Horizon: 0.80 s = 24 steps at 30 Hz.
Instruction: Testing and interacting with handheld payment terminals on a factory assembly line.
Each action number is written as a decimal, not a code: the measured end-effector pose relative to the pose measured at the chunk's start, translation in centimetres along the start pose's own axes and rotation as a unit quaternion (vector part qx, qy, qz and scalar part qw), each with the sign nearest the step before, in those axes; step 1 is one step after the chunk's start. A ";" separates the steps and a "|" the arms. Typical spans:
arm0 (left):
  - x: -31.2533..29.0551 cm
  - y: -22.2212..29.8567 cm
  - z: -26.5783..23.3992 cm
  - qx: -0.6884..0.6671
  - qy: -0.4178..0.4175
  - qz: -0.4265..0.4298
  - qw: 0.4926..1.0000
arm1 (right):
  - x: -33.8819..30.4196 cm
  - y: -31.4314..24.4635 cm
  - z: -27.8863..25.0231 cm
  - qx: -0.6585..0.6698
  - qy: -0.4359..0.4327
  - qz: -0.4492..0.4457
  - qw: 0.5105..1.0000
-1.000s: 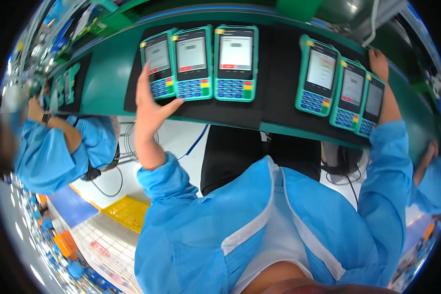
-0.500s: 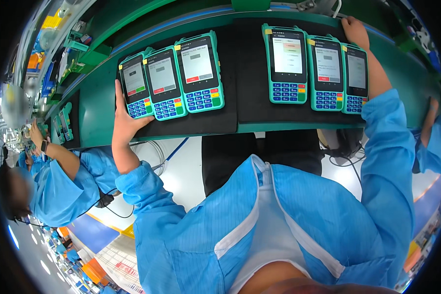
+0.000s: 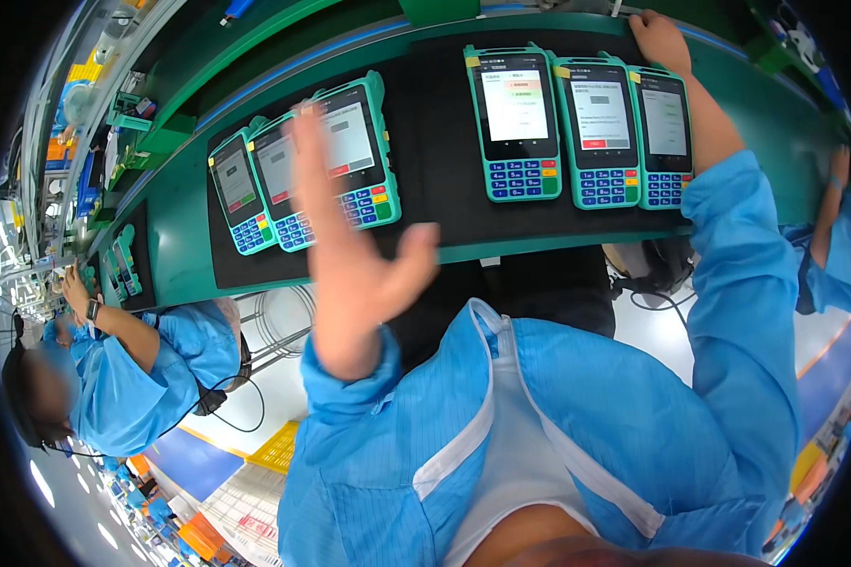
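My left hand, blurred by motion, is raised with fingers stretched out and thumb apart, holding nothing. Behind it stands the left group of green-cased card payment terminals: an outer left one, a middle one partly covered by the hand, and a right one. My right hand is at the mat's far right edge, its fingers curled; what they hold, if anything, is hidden. Below its wrist lies the right group: a left terminal, a middle one and a right one beside my forearm. Their screens are lit.
The terminals lie on black mats on a green bench. A green rail runs along the back. At left, a person in blue works near more terminals. Another person's arm shows at right. A yellow crate is below.
My left hand has left the side of the left group and moved right and nearer, its fingers lifted in front of the terminals. My right hand stays at the far edge. The view has shifted slightly.
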<state>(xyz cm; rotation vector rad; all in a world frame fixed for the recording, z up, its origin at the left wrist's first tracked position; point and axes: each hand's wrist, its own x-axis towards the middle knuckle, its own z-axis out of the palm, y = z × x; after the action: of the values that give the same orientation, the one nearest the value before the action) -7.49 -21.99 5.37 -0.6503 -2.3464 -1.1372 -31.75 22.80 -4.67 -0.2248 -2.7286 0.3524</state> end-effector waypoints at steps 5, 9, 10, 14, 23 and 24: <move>1.2 3.7 7.5 0.096 -0.138 0.053 0.984 | -2.6 -6.4 -3.3 0.013 0.006 0.052 0.999; 1.6 4.3 11.3 0.124 -0.132 0.084 0.980 | -2.5 -5.9 -3.8 0.022 0.002 0.060 0.998; 1.7 4.5 11.9 0.131 -0.128 0.091 0.979 | -2.6 -5.7 -3.7 0.021 0.001 0.063 0.998; 2.2 5.0 13.4 0.163 -0.122 0.096 0.974 | -2.5 -5.2 -3.8 0.022 0.013 0.044 0.999; 2.5 5.0 14.6 0.188 -0.110 0.091 0.972 | -2.4 -5.2 -3.5 0.020 0.018 0.047 0.999; 2.5 5.0 14.1 0.188 -0.106 0.083 0.973 | -2.4 -5.3 -3.5 0.021 0.021 0.046 0.999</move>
<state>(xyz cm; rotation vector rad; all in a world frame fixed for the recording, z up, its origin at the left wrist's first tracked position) -9.19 -7.35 1.93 -0.8380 -2.5317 -0.5513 -28.71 18.00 -0.89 -0.3431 -2.6728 0.4247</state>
